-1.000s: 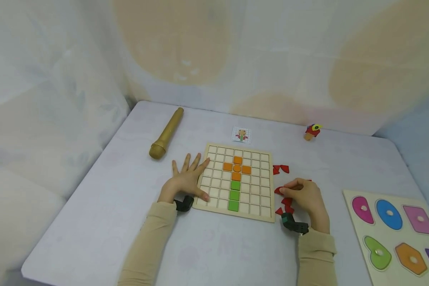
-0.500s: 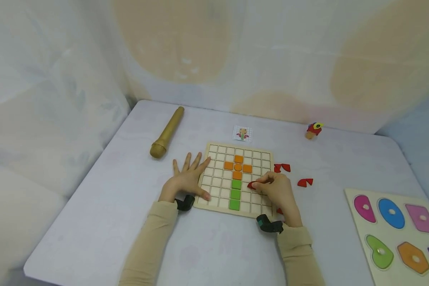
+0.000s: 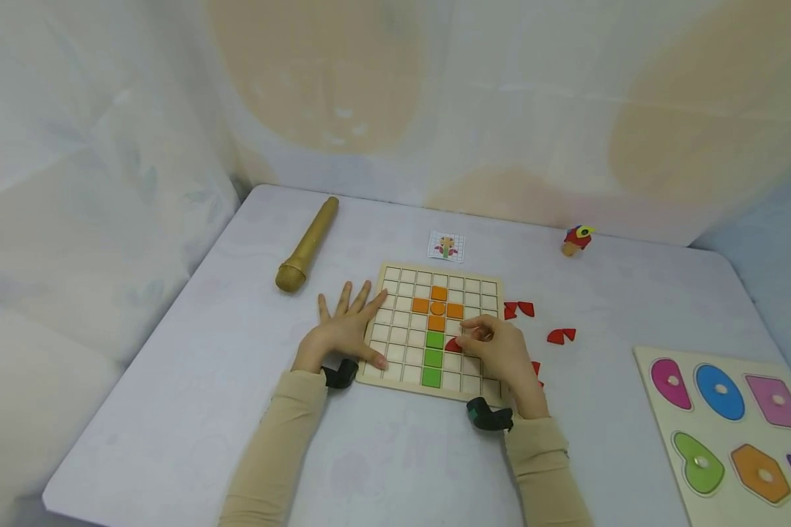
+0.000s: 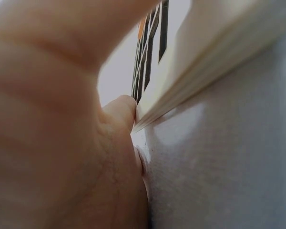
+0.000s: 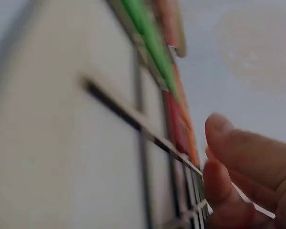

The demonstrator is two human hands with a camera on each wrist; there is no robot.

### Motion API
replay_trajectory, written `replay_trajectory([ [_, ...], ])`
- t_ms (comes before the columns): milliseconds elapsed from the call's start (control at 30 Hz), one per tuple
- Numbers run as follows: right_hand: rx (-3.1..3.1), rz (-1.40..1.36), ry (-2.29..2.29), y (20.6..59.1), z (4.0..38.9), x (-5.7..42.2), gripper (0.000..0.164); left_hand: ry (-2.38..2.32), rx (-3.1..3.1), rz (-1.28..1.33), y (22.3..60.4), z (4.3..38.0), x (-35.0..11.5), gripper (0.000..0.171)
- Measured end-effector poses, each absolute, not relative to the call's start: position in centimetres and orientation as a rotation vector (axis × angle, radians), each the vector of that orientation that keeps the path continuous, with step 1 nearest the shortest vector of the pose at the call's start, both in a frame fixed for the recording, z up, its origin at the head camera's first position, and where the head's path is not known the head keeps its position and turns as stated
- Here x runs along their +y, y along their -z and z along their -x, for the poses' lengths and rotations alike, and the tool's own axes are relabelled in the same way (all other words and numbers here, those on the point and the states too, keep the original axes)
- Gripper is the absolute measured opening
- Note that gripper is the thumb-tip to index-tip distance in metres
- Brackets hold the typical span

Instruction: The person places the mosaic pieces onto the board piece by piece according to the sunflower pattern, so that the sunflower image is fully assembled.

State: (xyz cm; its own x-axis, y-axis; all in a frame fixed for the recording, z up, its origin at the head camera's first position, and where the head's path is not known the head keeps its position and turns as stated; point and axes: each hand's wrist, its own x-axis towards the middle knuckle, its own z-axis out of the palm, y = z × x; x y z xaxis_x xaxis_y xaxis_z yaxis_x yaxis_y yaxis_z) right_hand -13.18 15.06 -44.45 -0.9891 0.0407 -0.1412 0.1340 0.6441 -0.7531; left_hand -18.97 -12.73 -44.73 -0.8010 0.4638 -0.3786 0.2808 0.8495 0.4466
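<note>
A pale wooden grid board [image 3: 398,334] lies on the table, holding orange tiles [image 3: 439,293] in a cross around an orange disc, with a column of green tiles [image 3: 433,358] below. With fingers spread, my left hand [image 3: 339,329] rests on the board's left edge, thumb at the lower corner. A red curved tile [image 3: 453,344] lies in the cell right of the top green tile. My right hand [image 3: 504,355] is over the board, thumb tip right at that tile in the head view. In the right wrist view, the thumb [image 5: 221,126] and bent fingers stand apart from the red tile [image 5: 178,124].
Loose red tiles [image 3: 526,309] lie right of the board, with more red tiles [image 3: 556,337] farther right. Behind it sits a small pattern card [image 3: 446,247]. A gold microphone [image 3: 306,245], a parrot figure [image 3: 576,240] and a shape puzzle [image 3: 718,424] surround the board.
My right hand has carried a red tile from the pile leftward onto the board, beside the top green tile, and its fingers have loosened. The left hand has stayed put.
</note>
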Motion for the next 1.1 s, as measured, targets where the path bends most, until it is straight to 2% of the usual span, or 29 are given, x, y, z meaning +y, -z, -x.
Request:
replay_trajectory([
  [167, 2.668, -0.206, 1.385, 44.2, 13.0, 18.0, 0.035, -0.512, 2.536, -0.546, 44.8, 18.9, -12.8, 0.131],
  [567, 2.55, -0.607, 1.671, 44.6, 11.8, 24.2, 0.051, -0.508, 2.546, -0.565, 44.6, 18.8, -12.8, 0.13],
  [800, 2.676, -0.789, 1.526, 45.6, 10.9, 26.7, 0.042, -0.512, 2.542, -0.565, 44.6, 18.9, -12.6, 0.131],
  [1100, 2.867, -0.737, 1.35, 46.6, 11.2, 25.9, 0.036, -0.499, 2.548, -0.558, 44.8, 18.9, -12.8, 0.132],
])
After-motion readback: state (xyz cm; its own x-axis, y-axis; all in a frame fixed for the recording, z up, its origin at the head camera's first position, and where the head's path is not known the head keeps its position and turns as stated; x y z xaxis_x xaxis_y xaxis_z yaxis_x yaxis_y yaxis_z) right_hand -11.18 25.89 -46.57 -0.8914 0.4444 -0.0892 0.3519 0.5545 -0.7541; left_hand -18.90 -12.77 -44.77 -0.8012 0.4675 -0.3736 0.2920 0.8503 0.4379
